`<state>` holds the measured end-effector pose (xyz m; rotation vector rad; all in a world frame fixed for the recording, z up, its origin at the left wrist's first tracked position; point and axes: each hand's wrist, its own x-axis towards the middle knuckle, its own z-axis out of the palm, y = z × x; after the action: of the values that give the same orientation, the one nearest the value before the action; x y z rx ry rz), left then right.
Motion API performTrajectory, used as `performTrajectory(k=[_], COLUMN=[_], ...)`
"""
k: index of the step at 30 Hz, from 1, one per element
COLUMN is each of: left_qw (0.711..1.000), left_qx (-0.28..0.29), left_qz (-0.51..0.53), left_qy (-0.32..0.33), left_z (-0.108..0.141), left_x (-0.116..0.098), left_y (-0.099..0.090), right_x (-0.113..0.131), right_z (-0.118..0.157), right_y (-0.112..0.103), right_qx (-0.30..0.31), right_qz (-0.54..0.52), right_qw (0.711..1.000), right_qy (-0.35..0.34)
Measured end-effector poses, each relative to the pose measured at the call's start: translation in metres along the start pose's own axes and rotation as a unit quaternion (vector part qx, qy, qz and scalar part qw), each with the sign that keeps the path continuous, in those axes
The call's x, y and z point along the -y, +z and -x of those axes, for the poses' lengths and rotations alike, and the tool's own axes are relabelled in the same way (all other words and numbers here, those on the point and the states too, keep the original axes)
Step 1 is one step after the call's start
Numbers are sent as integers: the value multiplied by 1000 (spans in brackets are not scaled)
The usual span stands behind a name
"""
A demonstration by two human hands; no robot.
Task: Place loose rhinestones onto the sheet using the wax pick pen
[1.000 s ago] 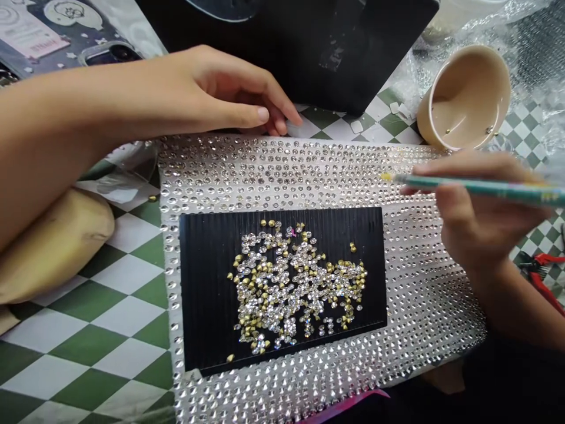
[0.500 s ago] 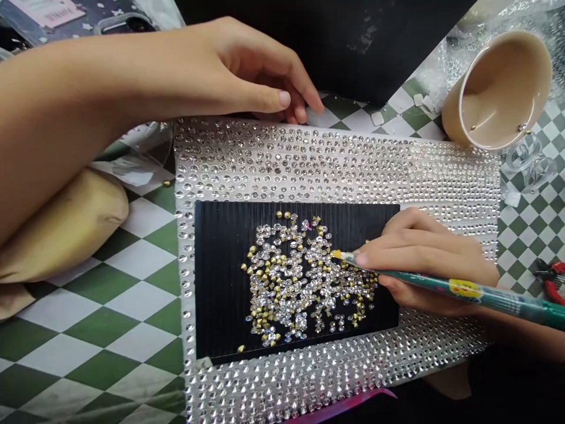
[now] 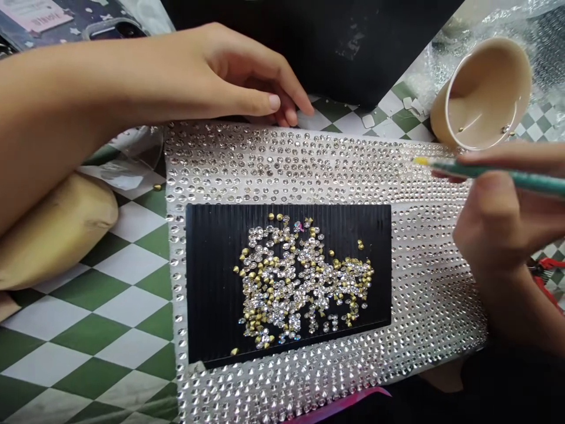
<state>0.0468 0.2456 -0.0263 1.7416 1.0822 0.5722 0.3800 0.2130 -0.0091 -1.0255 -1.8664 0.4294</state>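
My right hand (image 3: 498,224) is closed around a green pencil (image 3: 525,178) with a yellow tip, held above the right part of a pale sheet (image 3: 424,247) covered with rows of clear rhinestones. Whether a stone sits on the tip is too blurred to tell. My left hand (image 3: 229,79) rests by the sheet's far edge, thumb and fingers loosely apart, and no held object shows. On the sheet lies a ribbed black tray (image 3: 212,282). Loose rhinestones (image 3: 282,294), some showing gold pointed backs, are scattered over its middle and right.
A tilted beige cup (image 3: 481,100) with a few stones inside stands at the far right, near plastic wrap (image 3: 542,53). A large black panel (image 3: 309,41) borders the back. A yellowish rounded object (image 3: 66,229) lies left on the checkered cloth (image 3: 119,306). Red-handled pliers (image 3: 547,277) lie right.
My right hand has lifted the pencil off the loose stones and carried it right and away from me, over the sheet. My left hand keeps its pose; the view has shifted slightly.
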Motion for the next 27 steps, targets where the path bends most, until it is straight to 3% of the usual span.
performTrajectory(k=[2,8,22,27], left_qw=[1000,1000,999,999], left_qx=[-3,-12,-23,-32], left_qz=[-3,-14,30,24], left_qy=[1,-1,-37,-35], left_z=[0,1,3,4], left_x=[3,1,-8,-11], left_y=[-1,0,7,6], right_x=[-14,-32,-31,-28], right_z=[-4,-8,-10,-7], right_y=[4,10,9,10], right_qx=[-49,-27,1,-32], right_qz=[-14,0,51,19], right_qw=[997,997,995,995], right_qy=[-56,-66,-88,-96])
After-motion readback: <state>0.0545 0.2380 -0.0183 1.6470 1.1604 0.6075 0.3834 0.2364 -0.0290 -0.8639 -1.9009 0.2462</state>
